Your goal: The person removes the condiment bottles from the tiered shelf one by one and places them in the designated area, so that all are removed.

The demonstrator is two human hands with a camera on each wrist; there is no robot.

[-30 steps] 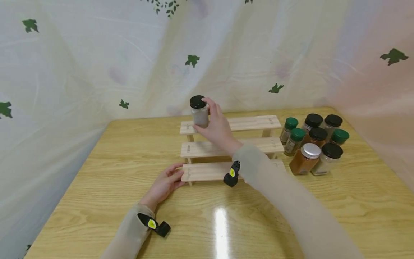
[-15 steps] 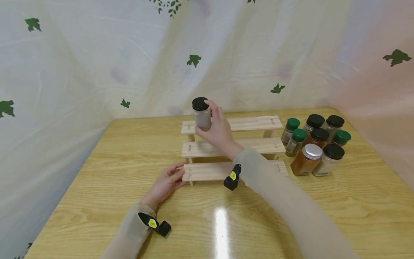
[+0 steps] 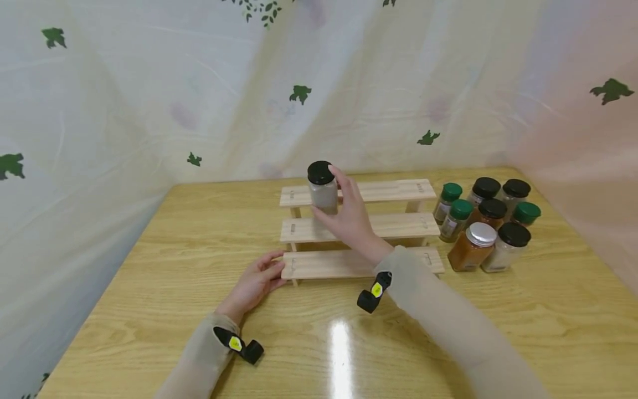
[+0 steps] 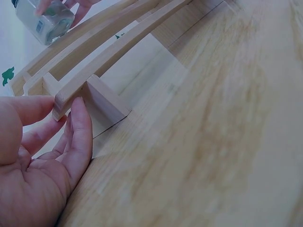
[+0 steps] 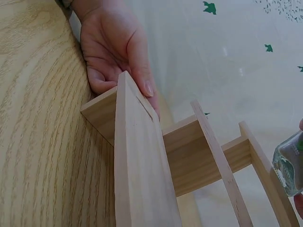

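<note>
A glass spice jar with a black lid [image 3: 324, 198] is upright in my right hand [image 3: 353, 223], pinched between the thumb low on its side and fingers near the lid. It overlaps the top and middle shelves of a three-step wooden rack [image 3: 319, 265] in the head view. My left hand [image 3: 251, 285] holds the left end of the rack's lowest shelf. In the left wrist view, the thumb and fingers pinch that shelf end [image 4: 64, 101] from both faces. Only the jar's glass base [image 5: 289, 165] shows at the edge of the right wrist view.
Right of the rack stand several spice jars: green-lidded ones [image 3: 452, 221], black-lidded ones [image 3: 505, 246], and a silver-lidded jar of orange-brown spice [image 3: 472, 247]. All are on a wood-grain table [image 3: 149, 310]. A pale curtain [image 3: 224, 100] with leaf prints hangs behind.
My right hand has carried the jar rightward and down towards me, from over the top shelf's left end. My left hand stays on the rack.
</note>
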